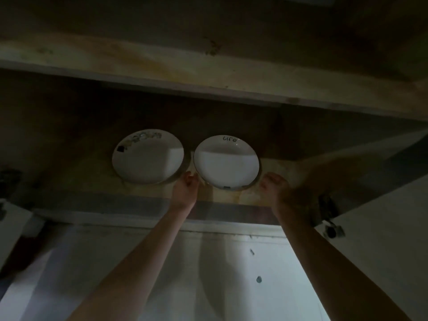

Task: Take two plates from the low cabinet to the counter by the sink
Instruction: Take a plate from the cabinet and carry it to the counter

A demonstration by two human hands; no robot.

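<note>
Two white plates lie side by side on the wooden floor of the dim low cabinet. The left plate (148,157) has a pattern on its far rim. The right plate (228,164) has dark writing on its far rim. My left hand (188,184) grips the right plate's left edge, fingers curled at the rim. At that plate's right edge my right hand (274,185) curls its fingers round the rim. The plate looks slightly tilted up at the near side. Both arms reach in from below.
A wooden shelf (208,75) runs across above the plates, leaving a low gap. The cabinet's front edge (139,218) crosses below my hands. An open door with a metal hinge (331,230) stands at the right. A dark object (9,181) sits at far left.
</note>
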